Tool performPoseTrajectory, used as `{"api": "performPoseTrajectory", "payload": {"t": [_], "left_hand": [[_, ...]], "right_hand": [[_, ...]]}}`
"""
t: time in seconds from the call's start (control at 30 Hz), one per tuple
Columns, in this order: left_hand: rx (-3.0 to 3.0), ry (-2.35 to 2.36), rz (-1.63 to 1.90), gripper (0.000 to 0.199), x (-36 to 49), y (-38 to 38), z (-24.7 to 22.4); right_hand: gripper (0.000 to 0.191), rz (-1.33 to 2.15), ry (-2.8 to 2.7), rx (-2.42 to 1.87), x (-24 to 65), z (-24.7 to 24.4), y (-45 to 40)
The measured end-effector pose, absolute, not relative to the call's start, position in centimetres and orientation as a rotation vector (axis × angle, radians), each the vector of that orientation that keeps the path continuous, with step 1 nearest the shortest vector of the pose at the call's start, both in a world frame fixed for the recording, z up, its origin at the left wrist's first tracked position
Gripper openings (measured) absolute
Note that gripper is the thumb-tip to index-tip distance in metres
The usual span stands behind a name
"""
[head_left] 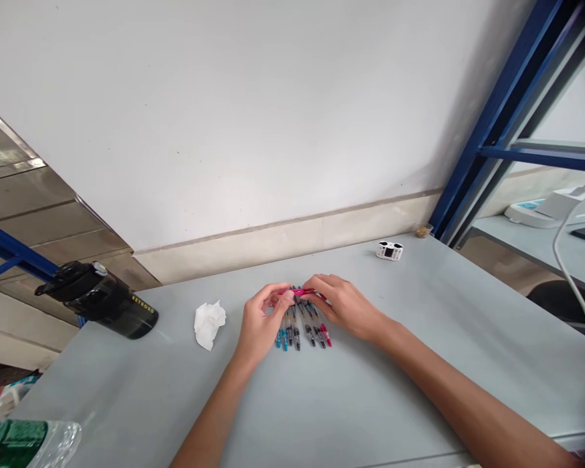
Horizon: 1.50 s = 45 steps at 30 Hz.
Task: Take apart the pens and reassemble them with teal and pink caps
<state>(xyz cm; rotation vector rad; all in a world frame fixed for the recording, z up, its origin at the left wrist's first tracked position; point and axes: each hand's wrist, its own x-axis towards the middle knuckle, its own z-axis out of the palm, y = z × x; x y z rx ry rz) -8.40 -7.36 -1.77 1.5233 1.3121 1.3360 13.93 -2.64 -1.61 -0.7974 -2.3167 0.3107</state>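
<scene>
Both of my hands meet over a group of pens at the middle of the table. My left hand [266, 315] pinches one end of a slim pinkish-red pen [299, 292], held crosswise. At its other end, the fingers of my right hand [341, 302] are closed. Beneath and in front of the fingers lie several clear-barrelled pens [297, 338] side by side, with black, blue and red ends pointing towards me. Their far parts are partly hidden by my hands.
A crumpled white tissue [209, 324] lies left of my hands, with a black bottle [112, 302] beyond it. A green-labelled plastic bottle [24, 442] is at the lower left. A small white device [389, 251] and a little cup [423, 231] stand towards the back right.
</scene>
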Motion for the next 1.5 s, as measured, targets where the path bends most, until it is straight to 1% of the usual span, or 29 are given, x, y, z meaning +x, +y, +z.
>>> {"api": "performPoseTrajectory", "payload": {"t": [0.13,0.27,0.4,0.5,0.7,0.87,0.97,1.17,1.27,1.37,1.4,1.5], "left_hand": [[1.561,1.278,1.382,0.026,-8.4,-7.3,-1.7],[1.433,1.243,1.395,0.034,-8.2,-7.3,-1.8],[1.372,1.222,1.415,0.032,-8.2,-7.2,-2.0],[1.329,1.216,1.443,0.036,-8.3,-7.2,-2.0],[1.386,1.246,1.465,0.026,-8.3,-7.3,-1.8],[1.277,1.247,1.433,0.033,-8.4,-7.1,-1.6],[1.298,1.266,1.421,0.032,-8.6,-7.0,-1.8],[1.449,1.209,1.483,0.019,-8.7,-7.2,-1.6],[1.412,1.232,1.515,0.019,-8.7,-7.2,-1.5],[1.296,1.267,1.558,0.023,-8.8,-7.1,-1.4],[1.270,1.266,1.558,0.024,-8.9,-7.1,-1.4],[1.257,1.238,1.542,0.026,-8.9,-7.1,-1.3]], "right_hand": [[0.024,0.321,-2.315,-0.809,14.0,-1.7,-2.6],[0.022,0.338,-2.293,-0.829,14.1,-1.7,-2.6],[0.023,0.339,-2.295,-0.831,14.1,-1.6,-2.6],[0.023,0.344,-2.294,-0.840,14.1,-1.6,-2.7],[0.026,0.339,-2.303,-0.836,14.1,-1.6,-2.6],[0.028,0.311,-2.277,-0.847,14.2,-1.6,-2.6],[0.032,0.314,-2.293,-0.856,14.1,-1.6,-2.7],[0.045,0.489,-2.275,-0.937,14.0,-1.5,-2.8],[0.035,0.525,-2.192,-0.914,14.0,-1.4,-2.8],[0.033,0.566,-2.118,-0.862,14.1,-1.0,-2.9],[0.034,0.605,-2.094,-0.868,14.1,-0.8,-2.9],[0.048,0.788,-1.974,-0.975,14.1,0.1,-3.1]]}}
